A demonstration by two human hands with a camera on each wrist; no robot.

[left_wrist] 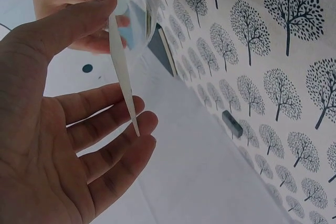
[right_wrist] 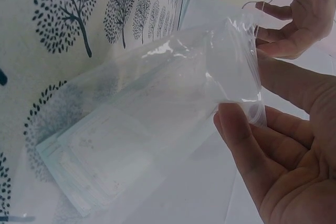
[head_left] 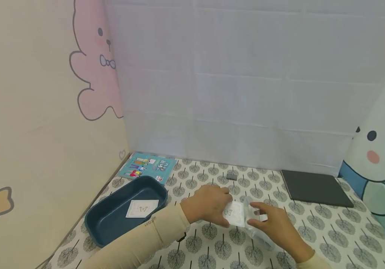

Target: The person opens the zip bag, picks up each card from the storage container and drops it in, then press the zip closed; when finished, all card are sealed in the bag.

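Note:
My left hand [head_left: 209, 204] pinches a flat white square packet with a butterfly print [head_left: 234, 213]. Edge-on, that packet [left_wrist: 122, 69] looks thin between thumb and fingertips in the left wrist view. Close on its right, my right hand [head_left: 278, 226] grips the mouth of a clear plastic bag [right_wrist: 163, 72] between thumb and fingers. Inside the bag's lower end lie several similar pale packets [right_wrist: 97, 156]. The held packet stands at the bag's mouth; whether its far edge is still inside, I cannot tell.
A dark blue basin [head_left: 93, 220] at the left holds one white butterfly packet [head_left: 142, 208]. Behind it lies a turquoise picture book [head_left: 148, 166]. A small grey block [head_left: 231, 176] sits near the back, and a black flat folder or notebook [head_left: 317, 188] lies at the back right.

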